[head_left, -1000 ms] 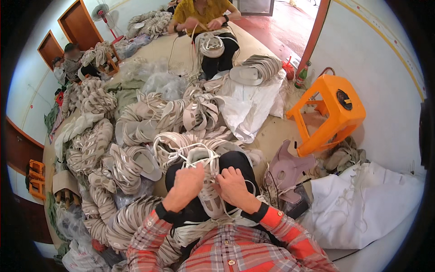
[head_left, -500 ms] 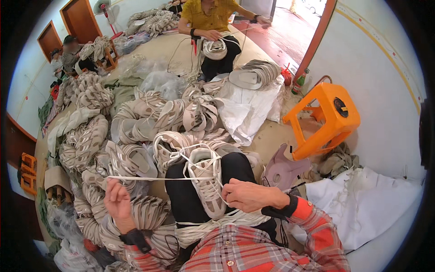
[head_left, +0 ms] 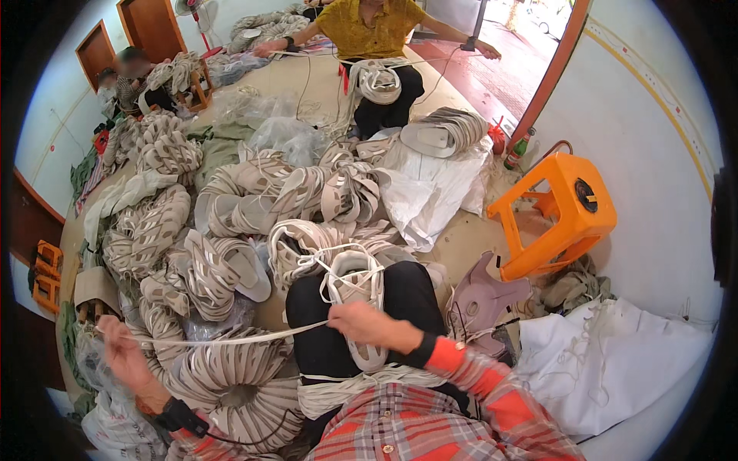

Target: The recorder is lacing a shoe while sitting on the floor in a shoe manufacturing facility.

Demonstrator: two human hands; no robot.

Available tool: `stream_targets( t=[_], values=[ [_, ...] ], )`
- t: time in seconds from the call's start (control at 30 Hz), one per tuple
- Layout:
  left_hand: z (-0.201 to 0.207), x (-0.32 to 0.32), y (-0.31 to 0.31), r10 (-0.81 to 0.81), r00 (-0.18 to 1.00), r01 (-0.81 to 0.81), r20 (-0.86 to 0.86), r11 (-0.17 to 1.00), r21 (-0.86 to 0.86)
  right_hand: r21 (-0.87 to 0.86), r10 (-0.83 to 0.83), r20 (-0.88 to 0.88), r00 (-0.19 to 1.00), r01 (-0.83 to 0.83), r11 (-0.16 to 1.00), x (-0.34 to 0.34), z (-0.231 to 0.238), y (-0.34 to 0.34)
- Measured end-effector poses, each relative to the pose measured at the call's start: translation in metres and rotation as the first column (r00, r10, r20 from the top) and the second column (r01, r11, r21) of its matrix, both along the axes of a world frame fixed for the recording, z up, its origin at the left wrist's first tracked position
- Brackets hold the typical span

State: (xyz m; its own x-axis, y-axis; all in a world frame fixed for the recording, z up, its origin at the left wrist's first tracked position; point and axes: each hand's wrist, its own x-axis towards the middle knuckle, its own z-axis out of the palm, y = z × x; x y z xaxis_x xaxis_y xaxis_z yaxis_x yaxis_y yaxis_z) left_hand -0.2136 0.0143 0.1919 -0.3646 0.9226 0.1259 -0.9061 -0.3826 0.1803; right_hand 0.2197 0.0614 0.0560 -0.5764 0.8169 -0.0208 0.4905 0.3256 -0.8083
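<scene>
A beige lace-up shoe upper rests toe-down on my thighs, its opening facing away from me. From it a cream shoelace runs out to the left, sagging slightly. My left hand, far out at the lower left, is closed on the lace near its end. Over the middle of the upper, my right hand pinches the same lace beside the shoe and hides most of the eyelets. Loose lace loops lie around the upper's collar. Across my lap stretches a bundle of cream laces.
Stacked shoe uppers surround me at the left and ahead. To the right stand an orange plastic stool and a white cloth. Another person sits ahead with a shoe upper and stretched laces. A green bottle stands near the doorway.
My left hand has moved left and down, drawing the lace farther out. My right hand has shifted left from the shoe's right side onto its front. The person ahead has spread both arms.
</scene>
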Motion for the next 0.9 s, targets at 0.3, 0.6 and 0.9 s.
stream_targets(
  t=[0.3,0.6,0.9],
  values=[
    [-0.114,0.219,0.008,-0.828,0.417,0.253,-0.375,0.502,-0.827,0.033,0.481,0.096,0.871,-0.486,0.873,-0.028,-0.010,-0.074],
    [-0.149,0.269,0.026,-0.378,-0.492,-0.223,-0.784,0.925,-0.306,0.250,-0.107,0.119,0.987,0.075,0.965,0.041,0.003,-0.023],
    [-0.153,0.281,0.035,-0.037,-0.719,-0.169,-0.694,0.978,0.123,0.145,-0.111,0.193,0.975,0.083,0.986,0.023,-0.010,0.004]
  ],
)
